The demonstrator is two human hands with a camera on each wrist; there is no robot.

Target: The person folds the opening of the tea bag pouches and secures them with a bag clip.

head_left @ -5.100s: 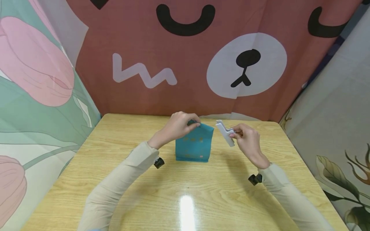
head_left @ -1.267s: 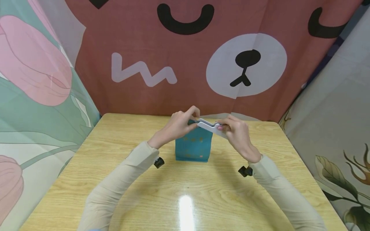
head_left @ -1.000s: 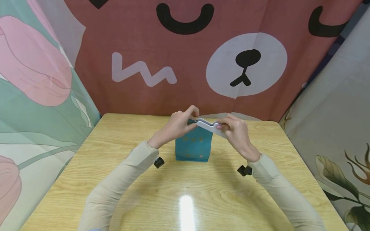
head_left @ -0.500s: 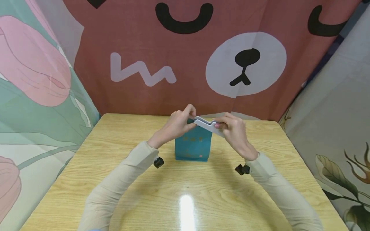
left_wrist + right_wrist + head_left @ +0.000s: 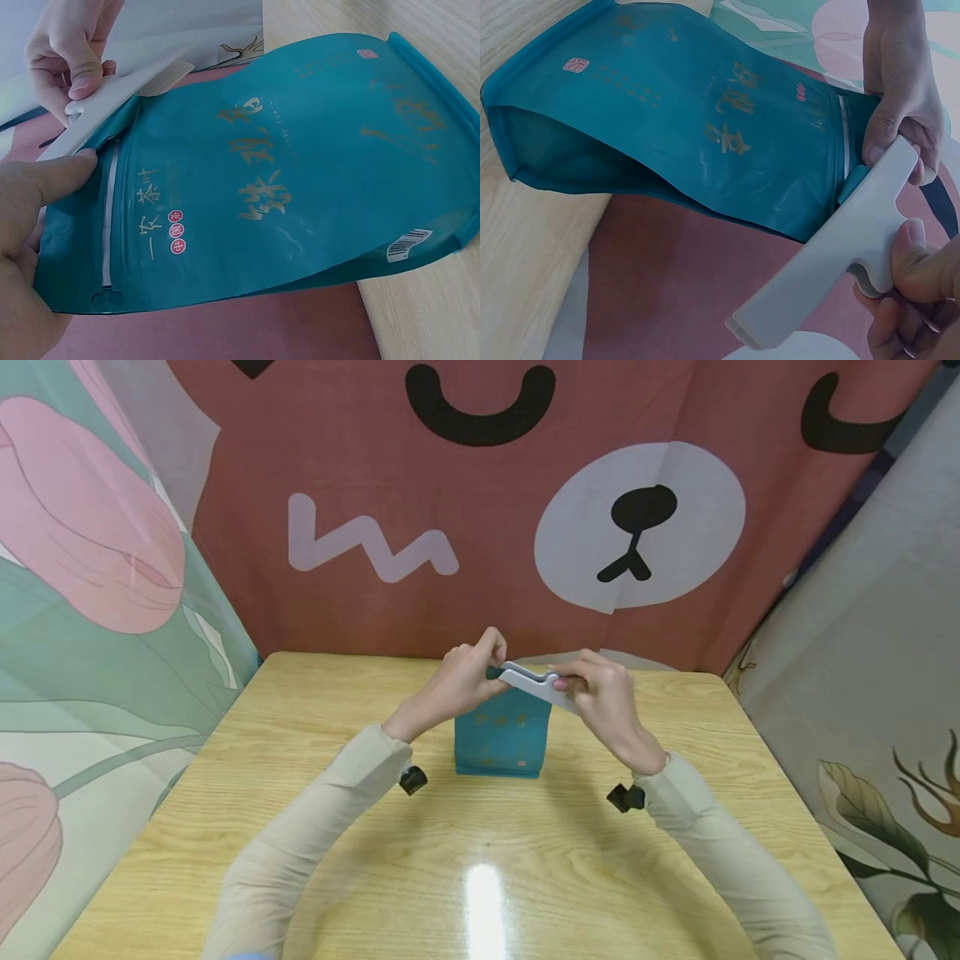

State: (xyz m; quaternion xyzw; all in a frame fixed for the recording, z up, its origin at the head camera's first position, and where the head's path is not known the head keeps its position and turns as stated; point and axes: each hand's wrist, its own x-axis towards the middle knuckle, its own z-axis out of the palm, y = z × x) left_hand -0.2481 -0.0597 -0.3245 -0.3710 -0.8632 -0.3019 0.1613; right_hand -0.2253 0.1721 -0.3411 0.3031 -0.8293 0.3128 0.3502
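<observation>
A teal foil tea pouch with gold lettering stands upright on the table. My left hand pinches its top left corner; in the left wrist view the thumb lies on the strip above the zip line. Near the opposite corner, my right hand grips a white bag clip by its handles. The two long bars of the clip run along the pouch's top edge, with a folded bit of teal film beside them. Its tip reaches my left fingers. How much film lies between the bars is partly hidden.
The wooden table extends around the pouch, with a bright light reflection near the front. A printed bear curtain hangs behind the far edge, and floral curtains flank both sides. Small black cameras sit on both wrists.
Since the oldest frame, my right hand has brought the clip left onto the pouch's top edge. Over the last second it slides slightly further left. My left hand keeps its pinch.
</observation>
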